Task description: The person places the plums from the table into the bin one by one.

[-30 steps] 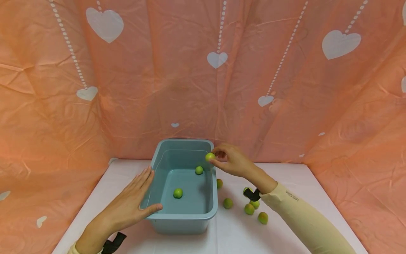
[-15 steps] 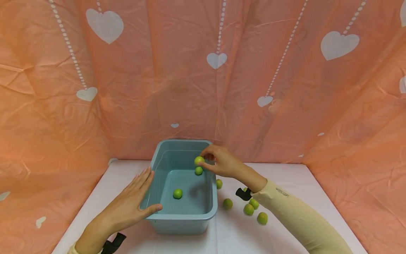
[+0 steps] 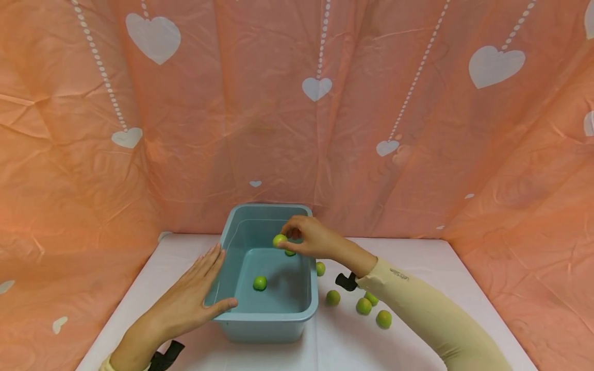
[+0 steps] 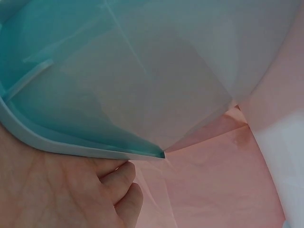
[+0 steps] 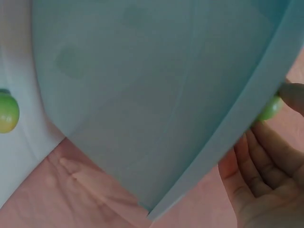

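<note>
A grey-blue plastic tub [image 3: 266, 316] stands on the white tabletop. My left hand [image 3: 187, 299] rests along its left rim, fingers extended, thumb over the near corner. The left wrist view has those fingers [image 4: 121, 183] outside the rim. Over the tub's far right part, my right hand [image 3: 313, 238] pinches a small round green fruit [image 3: 279, 241] between thumb and fingertips. In the right wrist view the tub's rim partly covers that fruit [image 5: 270, 108]. Inside lie two more: one green fruit [image 3: 260, 283] in the open, another [image 3: 290, 253] mostly hidden behind the right hand.
To the tub's right, several loose green fruits lie on the table [image 3: 339, 345], among them one fruit [image 3: 332, 297] and one [image 3: 383, 319] nearer the front. A fruit [image 3: 320, 268] sits close against the tub's right side. An orange curtain [image 3: 278, 129] with hearts encloses the table.
My right hand has moved left from the tub's right rim to over its inside, carrying the pinched green fruit slightly lower. The left hand and the tub have stayed still.
</note>
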A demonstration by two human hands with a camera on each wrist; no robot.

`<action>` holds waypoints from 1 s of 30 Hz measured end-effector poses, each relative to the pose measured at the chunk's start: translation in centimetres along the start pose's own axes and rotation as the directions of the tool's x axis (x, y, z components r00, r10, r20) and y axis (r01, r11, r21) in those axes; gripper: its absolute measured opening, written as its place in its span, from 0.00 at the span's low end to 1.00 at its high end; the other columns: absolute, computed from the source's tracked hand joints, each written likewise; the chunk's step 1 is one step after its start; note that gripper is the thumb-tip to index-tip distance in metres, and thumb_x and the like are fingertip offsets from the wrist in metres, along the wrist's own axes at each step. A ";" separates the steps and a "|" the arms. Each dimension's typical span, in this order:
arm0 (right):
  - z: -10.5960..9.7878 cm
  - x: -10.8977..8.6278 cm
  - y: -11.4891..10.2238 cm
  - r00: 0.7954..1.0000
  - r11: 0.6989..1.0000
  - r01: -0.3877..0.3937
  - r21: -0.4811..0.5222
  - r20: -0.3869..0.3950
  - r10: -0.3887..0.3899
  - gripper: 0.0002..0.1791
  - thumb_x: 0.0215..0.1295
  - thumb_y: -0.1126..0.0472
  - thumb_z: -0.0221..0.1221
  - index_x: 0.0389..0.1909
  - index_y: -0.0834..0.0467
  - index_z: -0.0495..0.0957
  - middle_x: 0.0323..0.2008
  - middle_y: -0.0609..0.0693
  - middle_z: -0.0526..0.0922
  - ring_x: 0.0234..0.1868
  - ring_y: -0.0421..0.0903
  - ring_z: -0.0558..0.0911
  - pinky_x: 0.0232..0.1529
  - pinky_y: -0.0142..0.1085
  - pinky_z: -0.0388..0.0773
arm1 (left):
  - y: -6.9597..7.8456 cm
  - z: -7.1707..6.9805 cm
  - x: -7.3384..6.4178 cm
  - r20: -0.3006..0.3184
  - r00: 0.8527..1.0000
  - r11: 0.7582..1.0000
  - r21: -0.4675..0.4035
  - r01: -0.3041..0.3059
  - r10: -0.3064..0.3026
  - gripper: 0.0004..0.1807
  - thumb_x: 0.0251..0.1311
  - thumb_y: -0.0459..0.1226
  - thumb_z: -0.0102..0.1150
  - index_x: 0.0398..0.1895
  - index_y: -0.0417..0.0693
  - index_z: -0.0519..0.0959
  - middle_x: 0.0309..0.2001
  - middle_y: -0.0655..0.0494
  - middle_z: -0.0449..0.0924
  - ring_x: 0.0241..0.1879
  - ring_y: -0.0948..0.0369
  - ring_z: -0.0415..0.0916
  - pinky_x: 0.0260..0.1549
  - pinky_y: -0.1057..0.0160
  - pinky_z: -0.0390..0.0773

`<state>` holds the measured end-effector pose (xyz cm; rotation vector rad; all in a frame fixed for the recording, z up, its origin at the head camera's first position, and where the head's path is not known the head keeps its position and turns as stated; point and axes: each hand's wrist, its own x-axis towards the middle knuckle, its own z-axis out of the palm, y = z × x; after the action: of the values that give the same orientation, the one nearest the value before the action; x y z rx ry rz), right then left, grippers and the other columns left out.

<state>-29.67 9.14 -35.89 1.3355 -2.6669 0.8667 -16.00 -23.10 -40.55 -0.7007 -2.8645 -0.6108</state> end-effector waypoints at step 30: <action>2.5 3.1 -0.2 0.979 0.999 -0.039 0.001 0.202 0.038 0.16 0.73 0.50 0.70 0.49 0.59 0.87 0.41 0.47 0.86 0.40 0.40 0.82 0.45 0.29 0.81 | 0.1 0.0 0.0 -0.004 1.000 1.000 0.010 0.007 -0.007 0.59 0.69 0.68 0.61 0.87 0.39 0.52 0.87 0.43 0.44 0.86 0.43 0.43 0.85 0.56 0.42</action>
<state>-30.95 5.57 -37.13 1.4508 -2.8516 0.7807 -16.02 -23.03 -40.54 -0.6872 -2.8653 -0.5973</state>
